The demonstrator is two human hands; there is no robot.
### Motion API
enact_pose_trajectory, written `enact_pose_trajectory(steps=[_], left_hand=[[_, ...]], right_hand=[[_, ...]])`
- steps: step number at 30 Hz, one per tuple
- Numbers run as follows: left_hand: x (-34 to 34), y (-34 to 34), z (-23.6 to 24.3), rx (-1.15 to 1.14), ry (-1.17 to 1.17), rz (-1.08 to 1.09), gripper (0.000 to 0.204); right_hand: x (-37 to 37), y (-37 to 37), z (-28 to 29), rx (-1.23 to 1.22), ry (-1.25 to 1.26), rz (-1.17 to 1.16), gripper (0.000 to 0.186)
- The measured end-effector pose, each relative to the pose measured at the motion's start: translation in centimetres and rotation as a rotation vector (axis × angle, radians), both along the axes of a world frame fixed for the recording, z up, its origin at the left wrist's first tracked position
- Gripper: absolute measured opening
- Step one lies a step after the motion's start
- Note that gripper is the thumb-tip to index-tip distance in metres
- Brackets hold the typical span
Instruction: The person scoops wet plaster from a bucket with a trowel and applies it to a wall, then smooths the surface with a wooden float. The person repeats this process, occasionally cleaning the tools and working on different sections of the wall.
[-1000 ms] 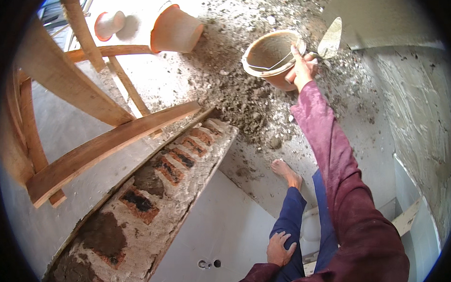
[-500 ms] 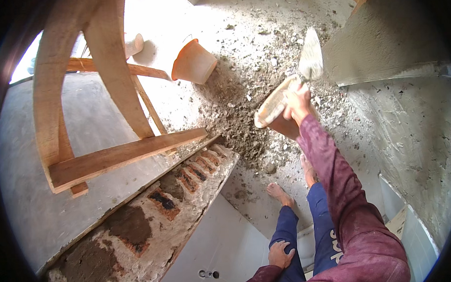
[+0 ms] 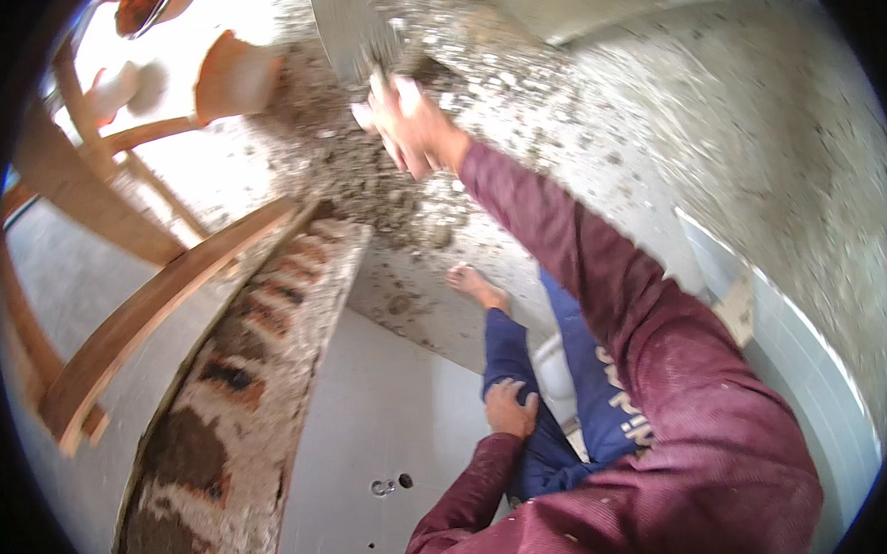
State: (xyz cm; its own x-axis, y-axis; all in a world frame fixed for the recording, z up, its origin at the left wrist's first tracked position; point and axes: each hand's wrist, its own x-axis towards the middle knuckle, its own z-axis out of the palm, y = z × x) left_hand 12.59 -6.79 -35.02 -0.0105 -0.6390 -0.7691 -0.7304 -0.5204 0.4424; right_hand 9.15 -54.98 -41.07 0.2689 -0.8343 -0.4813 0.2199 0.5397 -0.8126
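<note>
My right hand (image 3: 414,127) reaches far forward, closed round the handle of a trowel (image 3: 349,31). The trowel's broad grey blade points away from me over loose, crumbly mortar and rubble (image 3: 382,186) on the floor. Motion smears the hand and blade, and the fingers largely hide the handle. My left hand (image 3: 509,409) lies on my left knee with its fingers spread, holding nothing.
A rough brick wall top (image 3: 240,333) with mortar patches runs along the left. Beyond it stand a wooden frame (image 3: 170,277) and an orange-and-white bucket (image 3: 236,77). White panelling (image 3: 370,407) faces my legs; a plastered wall (image 3: 751,139) rises at right.
The view has swung, shifting the surroundings left. My right hand stays on the trowel; the pale-topped, brown-sided piece beside it earlier no longer shows. My left hand remains on my knee.
</note>
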Motion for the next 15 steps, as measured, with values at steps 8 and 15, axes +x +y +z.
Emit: enact_pose_trajectory(steps=[8,15], left_hand=[[4.6,-0.1,0.0,-0.003,-0.034,-0.282,0.037],[5.4,0.2,0.0,0.043,0.037,-0.486,0.036]], right_hand=[[-22.0,37.0,-4.4,0.863,0.304,-0.548,0.017],[-27.2,57.0,-3.0,1.255,0.454,-0.842,0.025]])
